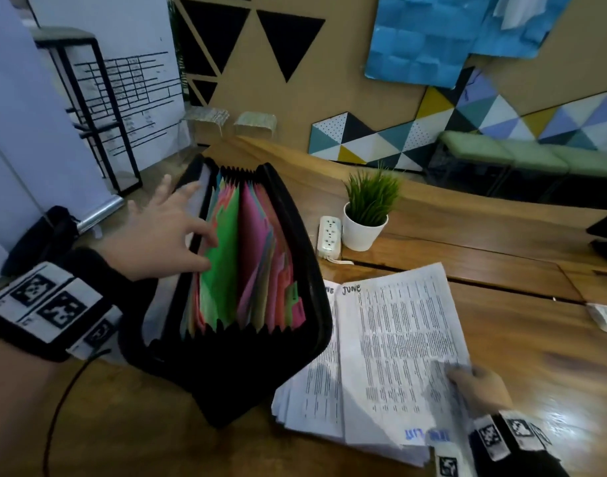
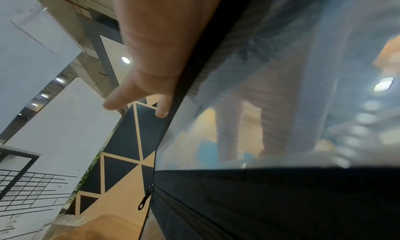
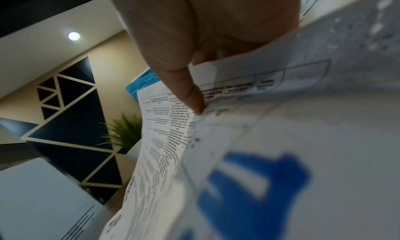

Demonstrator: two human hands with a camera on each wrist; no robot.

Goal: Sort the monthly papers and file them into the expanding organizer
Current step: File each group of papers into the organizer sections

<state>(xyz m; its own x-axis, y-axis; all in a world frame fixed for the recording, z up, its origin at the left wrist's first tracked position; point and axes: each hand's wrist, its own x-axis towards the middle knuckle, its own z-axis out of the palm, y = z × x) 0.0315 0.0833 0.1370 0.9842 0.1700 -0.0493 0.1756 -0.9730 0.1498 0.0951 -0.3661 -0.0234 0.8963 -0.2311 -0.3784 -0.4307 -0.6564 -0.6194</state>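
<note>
A black expanding organizer [image 1: 295, 270] stands open on the wooden table [image 1: 501, 304], its coloured dividers [image 1: 247, 263] fanned out. My left hand [image 1: 171, 232] reaches in at its left side, thumb and a finger pressing the green dividers apart while the other fingers spread over the rim. The left wrist view shows those fingers [image 2: 162, 106] against the organizer's clear front pocket [image 2: 281, 106]. My right hand [image 1: 477, 383] pinches a printed sheet headed "JUNE" [image 1: 398, 339], lifted off a stack of papers [image 1: 315, 390]. The thumb [image 3: 190, 93] presses on this sheet [image 3: 281, 141] in the right wrist view.
A small potted plant [image 1: 367, 215] and a white power strip [image 1: 329, 235] stand just right of the organizer. A white item [image 1: 605, 315] lies at the table's right edge. A black bag [image 1: 43, 235] and a metal shelf [image 1: 88, 108] sit off the table to the left.
</note>
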